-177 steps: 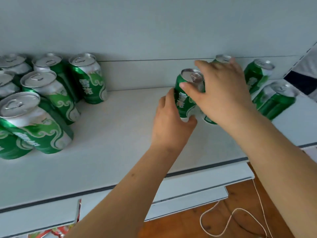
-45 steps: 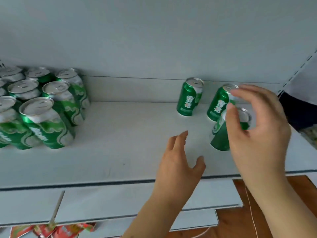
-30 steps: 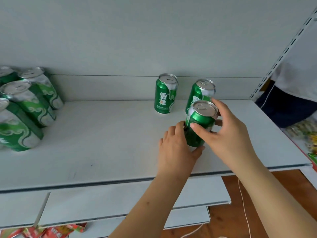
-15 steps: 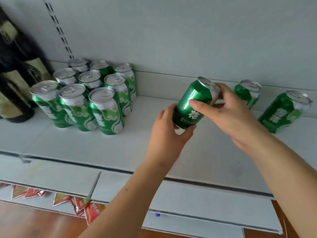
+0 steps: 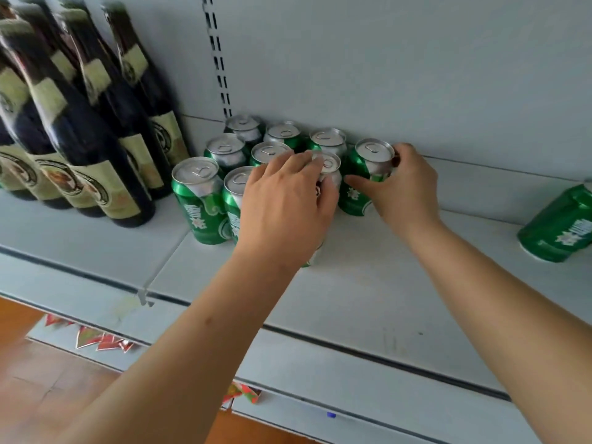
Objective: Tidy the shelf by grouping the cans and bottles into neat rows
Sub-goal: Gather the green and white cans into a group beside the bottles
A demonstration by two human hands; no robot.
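The right hand holds a green can, with fingers and thumb curled round its side. The can stands upright on the shelf, right beside the block of cans and near the back wall. It looks like the start of a new line on the right side of the block.

The left hand lies over the front right can of the block. Its fingers are fairly straight across the can tops, and its thumb presses the can's side. It seems to be keeping the block in place.

To the left of the block stand dark bottles, close together. Far to the right of the block one more green can stands alone.

The step in hand looks like this: put the carried can in its place next to the block. Next, the right hand needs to let go softly, so the can stays up and snug. Then it must reach far right for the lone can.

Half a second ago the can was tipped in the air, held by both hands, well to the right of the block. Now it is down and upright.
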